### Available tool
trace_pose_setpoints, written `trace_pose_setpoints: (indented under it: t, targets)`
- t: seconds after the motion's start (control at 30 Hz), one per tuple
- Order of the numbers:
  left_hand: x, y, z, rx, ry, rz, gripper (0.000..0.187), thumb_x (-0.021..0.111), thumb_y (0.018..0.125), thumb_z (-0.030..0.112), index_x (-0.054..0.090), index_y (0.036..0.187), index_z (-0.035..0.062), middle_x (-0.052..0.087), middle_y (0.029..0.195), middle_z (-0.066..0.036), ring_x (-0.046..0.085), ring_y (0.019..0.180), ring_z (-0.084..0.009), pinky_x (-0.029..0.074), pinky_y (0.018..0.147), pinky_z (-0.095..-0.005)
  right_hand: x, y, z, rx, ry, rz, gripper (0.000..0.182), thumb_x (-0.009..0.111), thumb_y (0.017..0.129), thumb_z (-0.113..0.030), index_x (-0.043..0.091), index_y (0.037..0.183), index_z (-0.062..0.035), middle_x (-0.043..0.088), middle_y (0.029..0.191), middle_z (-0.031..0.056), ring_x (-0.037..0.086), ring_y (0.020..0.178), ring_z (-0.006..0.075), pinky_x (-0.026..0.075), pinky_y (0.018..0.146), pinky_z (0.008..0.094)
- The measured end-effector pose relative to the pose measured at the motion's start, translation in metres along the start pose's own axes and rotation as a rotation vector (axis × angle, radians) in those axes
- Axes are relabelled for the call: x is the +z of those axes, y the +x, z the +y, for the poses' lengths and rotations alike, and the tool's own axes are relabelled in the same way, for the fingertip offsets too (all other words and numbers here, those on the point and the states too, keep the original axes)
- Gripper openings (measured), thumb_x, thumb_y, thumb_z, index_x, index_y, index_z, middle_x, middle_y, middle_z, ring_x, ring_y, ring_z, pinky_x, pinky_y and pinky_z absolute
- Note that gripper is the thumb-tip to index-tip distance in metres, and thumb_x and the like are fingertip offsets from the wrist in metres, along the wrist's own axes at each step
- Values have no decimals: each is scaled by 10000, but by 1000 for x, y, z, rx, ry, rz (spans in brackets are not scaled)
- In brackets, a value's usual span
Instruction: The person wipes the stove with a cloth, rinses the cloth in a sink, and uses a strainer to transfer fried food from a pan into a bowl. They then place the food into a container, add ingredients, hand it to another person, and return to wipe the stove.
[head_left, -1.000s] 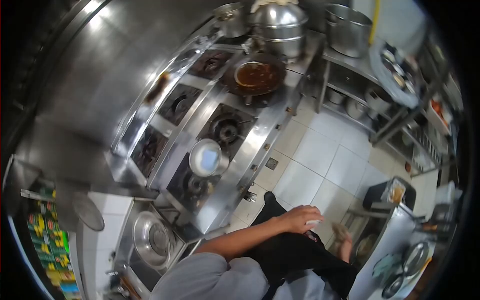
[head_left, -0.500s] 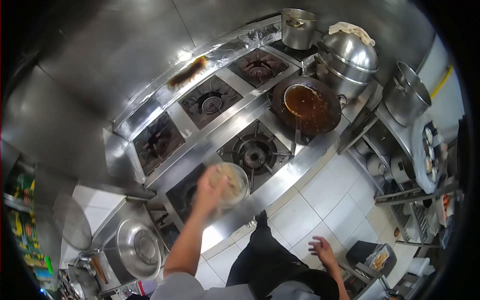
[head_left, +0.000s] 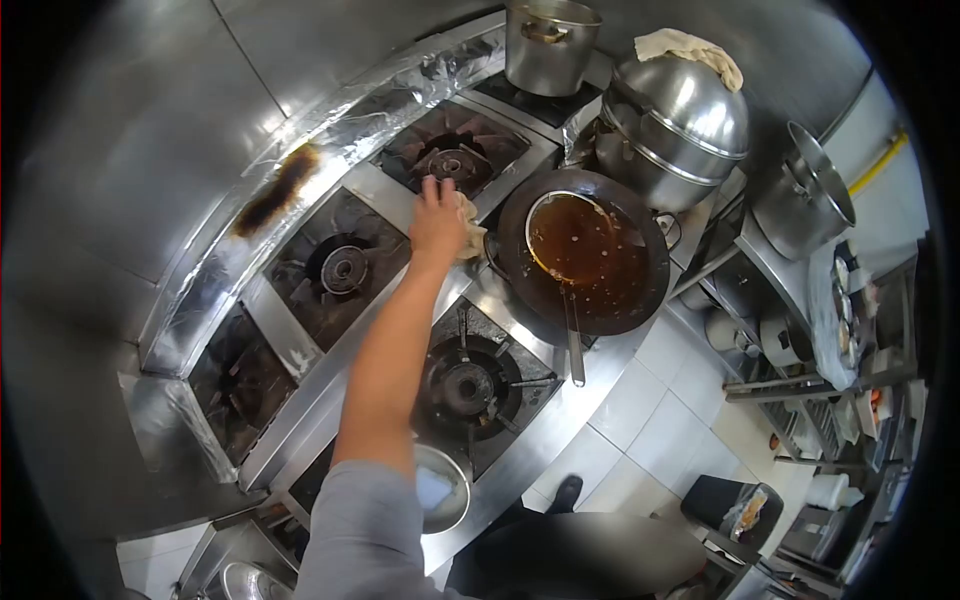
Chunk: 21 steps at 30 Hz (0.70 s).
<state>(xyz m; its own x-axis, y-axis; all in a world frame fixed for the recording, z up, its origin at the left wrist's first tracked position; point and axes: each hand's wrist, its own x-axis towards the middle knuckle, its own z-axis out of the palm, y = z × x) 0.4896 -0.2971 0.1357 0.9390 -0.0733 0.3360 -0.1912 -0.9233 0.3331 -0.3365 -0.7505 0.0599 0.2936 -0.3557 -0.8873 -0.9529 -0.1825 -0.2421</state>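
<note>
My left hand (head_left: 438,225) reaches across the stove with its fingers around a beige cloth (head_left: 467,232). The cloth is on the steel strip between the burners, right beside the wok's near-left handle. Dark and round, the wok (head_left: 640,312) holds brown liquid, and a strainer (head_left: 574,340) lies in it with its long handle over the front rim. Below my forearm a metal bowl (head_left: 455,510) with something pale inside is partly covered by my sleeve. My right hand is out of view.
Gas burners (head_left: 345,268) run along the stove. A tall pot (head_left: 550,60) and a domed steamer (head_left: 690,120) with a cloth on top stand at the back. Right of them are a shelf with pots (head_left: 800,200) and a black bin (head_left: 725,510) on the floor.
My left hand has moved from the bowl up and across to beside the wok, taking the cloth along. The view has shifted, and my right hand has left it.
</note>
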Motion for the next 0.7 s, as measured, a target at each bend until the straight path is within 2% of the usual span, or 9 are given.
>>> trace_pose_setpoints:
  t: [0.07, 0.13, 0.23, 0.3, 0.37, 0.47, 0.53, 0.63, 0.7]
  targets:
    - [39, -2, -12, 391, 226, -73, 600, 589, 900, 312, 446, 1432, 76, 432, 1491, -135, 333, 1427, -324, 381, 1082, -567, 5, 1, -11, 21, 31, -16, 301, 507, 970, -342, 596, 857, -78, 601, 753, 68, 607, 617, 176, 488, 488, 316]
    - [64, -13, -20, 371, 215, -39, 601, 581, 902, 285, 426, 1437, 59, 431, 1488, -140, 351, 1412, -331, 352, 1105, -559, 8, 4, -20, 29, 54, -34, 290, 511, 970, -340, 594, 869, -81, 600, 756, 68, 605, 616, 175, 484, 484, 314]
    - [29, -56, -22, 362, 196, -25, 630, 622, 885, 230, 402, 1430, 2, 431, 1478, -162, 382, 1384, -340, 291, 1148, -534, 6, 13, -27, 13, 89, -68, 275, 517, 970, -337, 593, 888, -85, 598, 761, 68, 602, 614, 174, 478, 478, 310]
    - [3, -83, -40, 236, 292, -193, 681, 631, 890, 234, 364, 1469, -7, 398, 1505, -203, 330, 1434, -360, 240, 1191, -506, 3, 20, -32, -3, 115, -92, 265, 522, 970, -334, 591, 900, -88, 597, 764, 68, 600, 613, 173, 474, 474, 308]
    - [-19, -122, -68, 167, 211, -225, 688, 635, 897, 223, 348, 1475, -14, 395, 1502, -218, 333, 1432, -364, 233, 1192, -501, 2, 29, -36, -21, 144, -114, 256, 526, 970, -332, 590, 913, -91, 596, 768, 68, 597, 612, 172, 471, 470, 306]
    - [-75, -205, -99, 36, 290, -211, 686, 647, 878, 193, 361, 1461, -29, 414, 1481, -226, 367, 1403, -378, 260, 1173, -504, -1, 50, -48, -80, 237, -133, 243, 532, 969, -329, 588, 931, -95, 594, 773, 68, 594, 610, 171, 465, 465, 303]
    - [-91, -257, -149, 162, 431, -74, 636, 630, 868, 187, 417, 1424, -37, 503, 1396, -238, 478, 1281, -416, 332, 1115, -511, -6, 62, -64, -56, 474, -95, 212, 550, 972, -311, 579, 991, -102, 597, 801, 73, 592, 613, 165, 451, 452, 298]
    - [-115, -260, -142, -43, 266, -223, 526, 538, 916, 139, 447, 1399, -50, 523, 1373, -246, 487, 1269, -425, 345, 1107, -511, -13, 106, -72, 50, 592, -213, 215, 587, 968, -276, 558, 1088, -101, 602, 848, 74, 588, 615, 153, 456, 460, 290]
    - [-92, -237, -126, -48, 135, -120, 504, 496, 922, 115, 452, 1395, -54, 520, 1380, -244, 489, 1271, -415, 343, 1107, -519, -5, 108, -111, 27, 386, -163, 201, 599, 975, -253, 561, 1096, -96, 607, 863, 68, 591, 622, 148, 458, 474, 283]
